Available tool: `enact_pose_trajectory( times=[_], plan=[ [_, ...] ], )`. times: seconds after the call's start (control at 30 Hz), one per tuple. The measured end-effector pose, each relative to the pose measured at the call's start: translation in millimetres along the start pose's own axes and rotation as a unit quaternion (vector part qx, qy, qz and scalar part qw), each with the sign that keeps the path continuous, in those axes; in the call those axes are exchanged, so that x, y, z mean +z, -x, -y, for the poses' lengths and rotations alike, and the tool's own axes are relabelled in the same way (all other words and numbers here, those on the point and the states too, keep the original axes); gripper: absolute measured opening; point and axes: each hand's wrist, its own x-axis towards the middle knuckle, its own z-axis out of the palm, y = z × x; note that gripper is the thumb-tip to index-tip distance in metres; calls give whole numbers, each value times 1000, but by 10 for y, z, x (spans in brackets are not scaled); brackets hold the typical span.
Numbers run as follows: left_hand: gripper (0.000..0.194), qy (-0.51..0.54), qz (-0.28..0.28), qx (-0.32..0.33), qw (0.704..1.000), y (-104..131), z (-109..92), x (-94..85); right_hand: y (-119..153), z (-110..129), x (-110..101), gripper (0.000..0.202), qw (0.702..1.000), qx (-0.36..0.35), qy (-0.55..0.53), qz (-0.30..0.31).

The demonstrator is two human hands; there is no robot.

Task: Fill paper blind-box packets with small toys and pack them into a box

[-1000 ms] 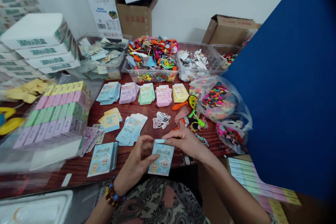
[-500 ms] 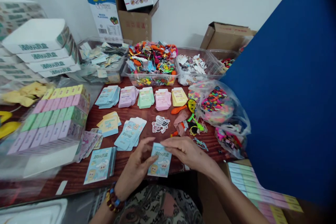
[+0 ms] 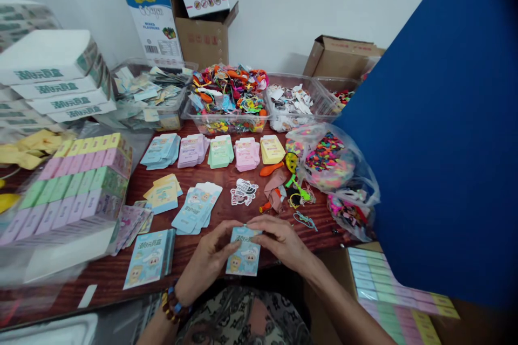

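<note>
A small light-blue printed box [image 3: 244,259] is held upright between both hands at the table's front edge. My left hand [image 3: 210,253], with a beaded bracelet at the wrist, grips its left side, thumb across the front. My right hand [image 3: 279,237] has its fingers closed around the top right corner. To the left stand similar finished-looking blue boxes [image 3: 146,259] in a row. Just beyond my hands lie flat blue box blanks [image 3: 196,207], yellow-and-blue cards [image 3: 164,194] and die-cut stickers [image 3: 244,192].
Flat blanks in several colours, such as a green stack [image 3: 220,151], line the table. Behind stand clear bins, one with mixed small toys [image 3: 230,91]. Packed pastel boxes [image 3: 73,183] fill the left; a plastic bag [image 3: 335,156] and a blue panel [image 3: 429,135] bound the right.
My right fingers have come down and curled closer around the box's top edge, and my left fingers have moved nearer the top. The view has shifted slightly.
</note>
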Motion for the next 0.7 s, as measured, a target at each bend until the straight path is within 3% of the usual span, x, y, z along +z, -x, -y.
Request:
enact_pose_trajectory(
  times=[0.1,0.17,0.3,0.37,0.43,0.53,0.63,0.7],
  plan=[
    [41,-11,-23,1,1000,6,25,13,41,-38,58,22,998,52,-4,-40],
    [46,-86,-68,16,994,38,21,67,47,-57,125,19,993,82,-17,-78],
    [72,-280,-136,55,949,150,-16,209,-55,-54,316,18,974,142,-82,-158],
    [84,-343,-164,58,923,228,-28,189,-155,-51,426,23,967,161,-138,-140],
    [83,-384,-207,60,898,341,-23,51,-277,-77,532,27,964,170,-191,-79],
    [76,-427,-289,52,855,597,24,-332,-510,-174,670,25,965,189,-184,-6],
    [76,-451,-378,27,808,876,156,-715,-831,-260,781,17,981,190,-46,16],
    [78,-452,-389,-1,803,991,303,-870,-1074,-265,857,17,983,163,84,24]
  ],
)
